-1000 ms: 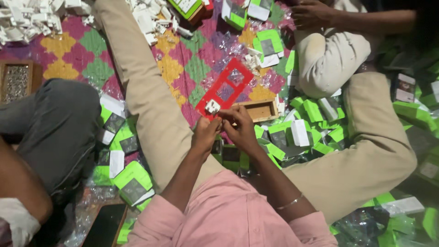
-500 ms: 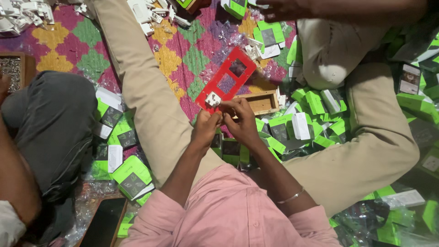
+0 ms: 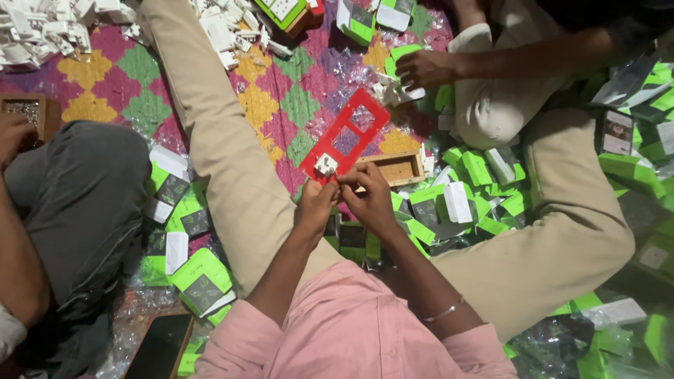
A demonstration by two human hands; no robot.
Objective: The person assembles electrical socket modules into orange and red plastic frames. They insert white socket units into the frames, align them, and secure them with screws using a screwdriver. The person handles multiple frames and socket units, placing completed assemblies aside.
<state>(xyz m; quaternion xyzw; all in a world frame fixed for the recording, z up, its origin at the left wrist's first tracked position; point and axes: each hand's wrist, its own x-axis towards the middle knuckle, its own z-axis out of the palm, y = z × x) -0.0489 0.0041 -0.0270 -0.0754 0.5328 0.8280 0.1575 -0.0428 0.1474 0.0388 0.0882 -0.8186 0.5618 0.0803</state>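
Both the left hand (image 3: 316, 203) and right hand (image 3: 368, 196) pinch the near end of a red cut-out plate (image 3: 344, 140) above a colourful diamond-patterned mat (image 3: 281, 98), amid scattered green boxes (image 3: 484, 168), near a wooden tray (image 3: 397, 168).

1. I see a floor covered by a woven mat (image 3: 295, 105) with pink, yellow and green diamonds
2. Green and white small boxes (image 3: 484, 168) lie scattered across it, thickest at my right
3. White plastic parts (image 3: 42, 28) heap at top left
4. A small wooden tray (image 3: 397, 168) sits mid-mat
5. A dark phone (image 3: 161, 347) lies low left
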